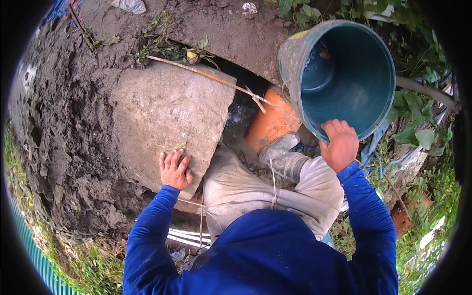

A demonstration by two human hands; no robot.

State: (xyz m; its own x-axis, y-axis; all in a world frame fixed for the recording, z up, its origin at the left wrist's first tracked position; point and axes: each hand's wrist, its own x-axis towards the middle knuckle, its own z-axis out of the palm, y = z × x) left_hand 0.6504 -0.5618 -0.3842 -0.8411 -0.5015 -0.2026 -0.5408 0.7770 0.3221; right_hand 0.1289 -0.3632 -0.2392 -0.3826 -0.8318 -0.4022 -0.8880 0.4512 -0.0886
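Two hands: both busy.
Left hand (174, 169): fingers spread flat on concrete slab (164, 118); keep bracing.
Right hand (339, 145): fingers curled over teal bucket (344, 73) rim; tip steadily beside orange pipe (268, 125).

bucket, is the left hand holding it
No, the right hand grips the blue bucket by its rim, while the left hand rests flat on the concrete slab.

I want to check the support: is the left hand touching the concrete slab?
Touching. The head view shows the left hand lying flat, fingers spread, on the edge of the concrete slab.
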